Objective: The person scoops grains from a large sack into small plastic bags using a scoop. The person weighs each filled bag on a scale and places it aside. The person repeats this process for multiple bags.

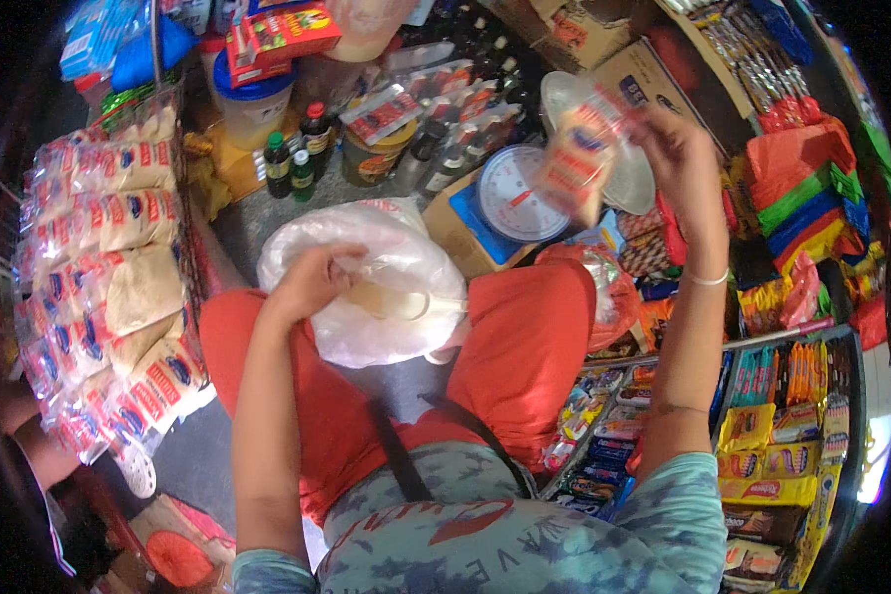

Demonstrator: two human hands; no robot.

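My right hand [664, 141] grips the top of a clear plastic packet [579, 160] with red and blue print and pale contents, blurred by motion. The packet hangs in front of the pan [633, 178] of a dial scale [516, 204], hiding part of both. Between my knees is a large white plastic bag [386, 345], its mouth spread wide. Inside it lies a pale scoop [405, 304], its handle towards the right. Over the bag's left rim is my left hand [315, 278], fingers loosely curled and apart, with nothing seen in them.
Rows of filled packets [137, 215] hang on a rack at left. Bottles [315, 134] and a lidded tub [249, 104] stand ahead. The scale rests on a cardboard box [445, 219]. Snack trays [768, 445] are at right. Another person's arm [44, 457] shows at lower left.
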